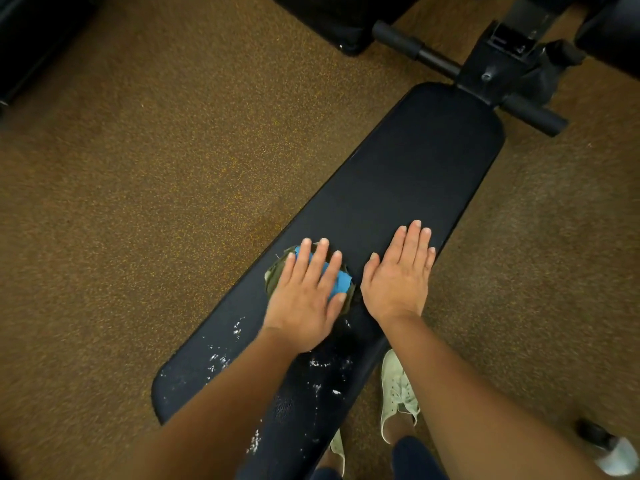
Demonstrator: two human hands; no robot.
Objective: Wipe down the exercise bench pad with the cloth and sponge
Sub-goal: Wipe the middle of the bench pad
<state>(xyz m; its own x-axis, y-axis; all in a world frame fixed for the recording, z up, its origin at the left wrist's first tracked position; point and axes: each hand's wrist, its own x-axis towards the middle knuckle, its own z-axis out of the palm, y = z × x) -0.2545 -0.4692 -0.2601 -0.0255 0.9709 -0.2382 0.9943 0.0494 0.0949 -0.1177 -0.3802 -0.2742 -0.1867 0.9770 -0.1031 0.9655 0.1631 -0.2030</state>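
Observation:
A long black exercise bench pad (408,174) runs from the lower left up to the right. My left hand (306,294) lies flat with spread fingers on a blue sponge (341,280), which sits on an olive-green cloth (275,271) on the pad's left half. Right beside it, my right hand (400,275) rests palm-down on the bare pad, fingers together, holding nothing. White foam or soap flecks (325,363) speckle the near end of the pad, below the left hand.
Brown speckled gym flooring (156,174) surrounds the bench. The bench's black frame with foam roller bars (533,114) is at the far end, other dark equipment (332,26) behind it. My pale shoes (396,389) stand beside the pad. A bottle-like object (609,448) lies at the lower right.

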